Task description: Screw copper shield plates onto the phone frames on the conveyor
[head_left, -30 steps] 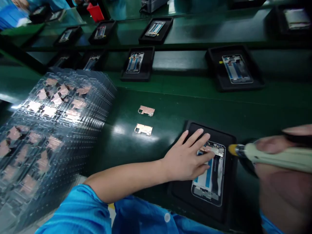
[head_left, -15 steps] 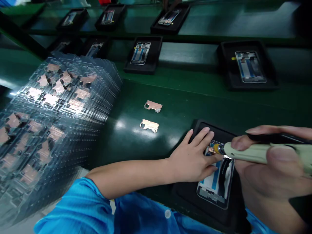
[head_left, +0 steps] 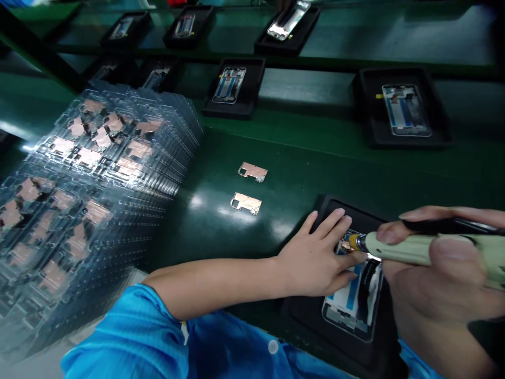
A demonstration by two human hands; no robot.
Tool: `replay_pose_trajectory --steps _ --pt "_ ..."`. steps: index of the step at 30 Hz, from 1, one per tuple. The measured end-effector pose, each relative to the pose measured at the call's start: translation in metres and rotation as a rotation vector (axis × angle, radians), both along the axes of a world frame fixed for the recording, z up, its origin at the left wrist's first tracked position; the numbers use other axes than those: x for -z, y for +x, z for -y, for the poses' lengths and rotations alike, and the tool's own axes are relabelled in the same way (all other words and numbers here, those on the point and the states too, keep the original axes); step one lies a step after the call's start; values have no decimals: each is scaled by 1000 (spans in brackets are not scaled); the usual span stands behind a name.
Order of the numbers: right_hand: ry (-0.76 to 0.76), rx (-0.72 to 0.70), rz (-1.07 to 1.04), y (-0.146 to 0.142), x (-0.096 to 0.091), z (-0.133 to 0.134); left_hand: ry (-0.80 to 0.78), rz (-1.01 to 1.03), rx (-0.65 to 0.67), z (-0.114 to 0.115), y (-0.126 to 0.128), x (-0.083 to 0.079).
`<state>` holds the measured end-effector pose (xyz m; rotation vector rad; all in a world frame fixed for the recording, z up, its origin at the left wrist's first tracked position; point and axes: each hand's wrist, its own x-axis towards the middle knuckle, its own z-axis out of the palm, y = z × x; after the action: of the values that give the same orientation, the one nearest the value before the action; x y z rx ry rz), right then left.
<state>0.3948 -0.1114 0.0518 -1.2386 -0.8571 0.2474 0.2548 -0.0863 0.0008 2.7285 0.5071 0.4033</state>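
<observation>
An opened phone frame (head_left: pixel 349 305) with blue strips lies in a black tray (head_left: pixel 292 310) in front of me. My left hand (head_left: pixel 319 255) rests on it with the fingers spread, pressing its upper left part. My right hand (head_left: pixel 445 263) grips a pale green electric screwdriver (head_left: pixel 410 248). The yellow-ringed tip of the tool meets the top of the phone frame, beside my left fingertips; the exact contact point is too small to make out. To the left, two copper-coloured circuit boards (head_left: pixel 252 172) lie apart on the green bench (head_left: pixel 205 237).
Tall stacked clear plastic trays (head_left: pixel 130 210) carrying several copper-coloured boards stand at the left. Beyond the bench, black trays with phone frames, one at the right (head_left: pixel 434 105), sit on green conveyor lanes. A phone frame (head_left: pixel 288 21) is tilted up at the top.
The phone frame in the far top tray has risen and tilted. The whole view has shifted slightly; my hands and the screwdriver keep their place on the phone frame.
</observation>
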Motion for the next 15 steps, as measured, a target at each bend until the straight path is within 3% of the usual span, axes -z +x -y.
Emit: replay_pose_trajectory --steps 7,15 --pt "110 -97 32 -2 5 -1 -13 8 4 0 0 1" --pt "57 -139 -12 -11 7 1 7 -64 -22 1 1 2"
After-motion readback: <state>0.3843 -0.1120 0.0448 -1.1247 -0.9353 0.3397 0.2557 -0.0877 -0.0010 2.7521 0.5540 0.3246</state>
